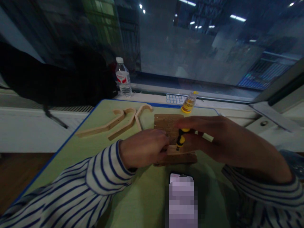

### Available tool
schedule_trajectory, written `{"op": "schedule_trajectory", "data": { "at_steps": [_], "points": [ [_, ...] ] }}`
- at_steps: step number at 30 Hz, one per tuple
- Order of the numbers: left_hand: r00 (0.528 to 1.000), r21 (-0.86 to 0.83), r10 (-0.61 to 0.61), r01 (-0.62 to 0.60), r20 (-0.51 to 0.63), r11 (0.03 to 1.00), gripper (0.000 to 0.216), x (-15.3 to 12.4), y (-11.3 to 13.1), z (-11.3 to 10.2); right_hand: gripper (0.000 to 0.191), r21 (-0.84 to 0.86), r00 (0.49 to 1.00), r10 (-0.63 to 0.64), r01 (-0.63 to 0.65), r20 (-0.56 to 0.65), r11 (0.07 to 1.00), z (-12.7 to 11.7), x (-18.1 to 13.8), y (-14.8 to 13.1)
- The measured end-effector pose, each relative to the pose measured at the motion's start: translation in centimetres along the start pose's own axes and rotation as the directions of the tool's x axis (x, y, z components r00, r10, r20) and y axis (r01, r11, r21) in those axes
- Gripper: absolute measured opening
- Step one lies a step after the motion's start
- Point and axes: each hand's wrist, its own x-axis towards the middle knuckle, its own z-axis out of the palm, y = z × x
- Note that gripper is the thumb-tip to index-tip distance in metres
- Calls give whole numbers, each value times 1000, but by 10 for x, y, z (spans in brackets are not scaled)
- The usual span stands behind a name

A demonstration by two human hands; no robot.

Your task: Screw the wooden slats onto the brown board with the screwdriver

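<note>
The left hand [146, 147] and the right hand [217, 134], both bare and emerging from white-and-navy striped sleeves [102, 172], work at a rough brown wooden board [167, 122] on a pale green, blue-edged counter [140, 193]. A light-coloured wooden strip [173, 151] lies across the near part of the board. The left hand's fingers curl over the strip's left end; whether that grip pinches or merely presses, I cannot tell (the fingertips are hidden). The right grip is closed around a short yellow-and-black screwdriver [181, 139], held slightly tilted, its dark tip directed down at the strip.

Left of the board, three pale, bent wooden pieces [122, 129] with hooked far ends lie side by side. A small clear bottle with a yellow label [189, 103] stands near the far edge. A clear plastic water bottle with a white cap [123, 79] stands on the white sill [152, 95] beside black fabric [59, 79]. A slim rectangular phone [182, 202] (its screen pixelated) lies nearest the wearer.
</note>
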Motion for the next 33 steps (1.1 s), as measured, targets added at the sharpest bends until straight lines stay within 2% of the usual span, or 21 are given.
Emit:
{"op": "schedule_trajectory", "data": {
  "at_steps": [7,12,22,27,33],
  "points": [
    [1000,-12,1,-1,-2,1000,15,0,-1,1,34,-7,1000,7,-7,3,1000,0,-1,0],
    [1000,-10,13,-13,-29,1000,15,0,-2,4,26,-62,999,40,-39,14,997,-1,0,-3],
    [1000,-5,-9,9,5,1000,15,1,2,-1,21,-191,996,92,-87,19,978,-2,-2,-5],
    [1000,28,2,-2,-7,1000,17,1,0,1,21,-201,996,89,-84,18,976,-1,-1,-5],
    [1000,37,5,-5,-18,999,19,1,-2,4,22,-222,984,171,-155,55,963,-2,-1,-8]
  ]
}}
